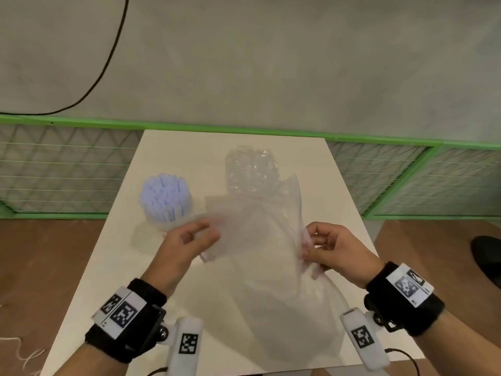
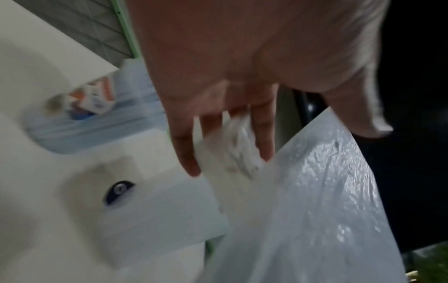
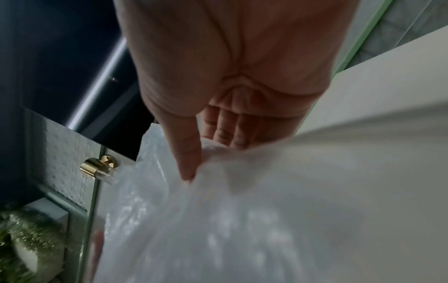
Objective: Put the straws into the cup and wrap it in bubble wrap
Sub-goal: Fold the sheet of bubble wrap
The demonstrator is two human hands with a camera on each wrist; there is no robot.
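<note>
Spreading the bubble wrap [image 1: 260, 256] over the bench [image 1: 173, 147]: left hand [image 1: 187, 245] pinched its 9 o'clock edge, right hand [image 1: 336, 251] its 3 o'clock edge; cup [image 1: 169, 218], straws [image 1: 164, 195] already inside, stood at 10 o'clock beside the sheet; wrapping step judged begun; next: lay sheet flat, bring cup onto it.

My left grip [image 1: 187, 240] is blurring at nine o'clock; the bubble wrap [image 1: 260, 253] is hiding my right grip's [image 1: 333, 248] fingertips.

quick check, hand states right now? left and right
Left hand: gripping the left edge of the bubble wrap.
Right hand: pinching the right edge of the same sheet, lifted above the table.
</note>
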